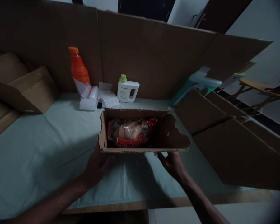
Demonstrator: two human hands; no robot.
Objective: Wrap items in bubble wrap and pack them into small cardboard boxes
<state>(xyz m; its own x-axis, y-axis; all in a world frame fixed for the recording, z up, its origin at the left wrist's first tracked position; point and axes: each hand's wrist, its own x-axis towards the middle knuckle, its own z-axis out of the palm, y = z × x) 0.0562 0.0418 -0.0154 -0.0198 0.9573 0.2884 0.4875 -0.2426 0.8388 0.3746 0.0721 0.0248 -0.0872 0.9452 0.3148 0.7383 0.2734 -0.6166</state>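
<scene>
A small open cardboard box [140, 150] with torn flaps sits in the middle of the pale green table [37, 149]. Inside it lies a red and clear packet of snacks [130, 133]. My left hand [96, 165] is pressed against the box's near left corner, fingers curled under its edge. My right hand [172, 163] touches the box's near right edge from below, fingers bent against the cardboard. Both hands appear to grip the box.
An orange drink bottle [78, 71], clear plastic wrapping [90, 99] and a white detergent jug with a green cap [127, 90] stand behind the box. Tall cardboard sheets wall the back. Cardboard boxes lie at the left [25, 90] and right [233, 143].
</scene>
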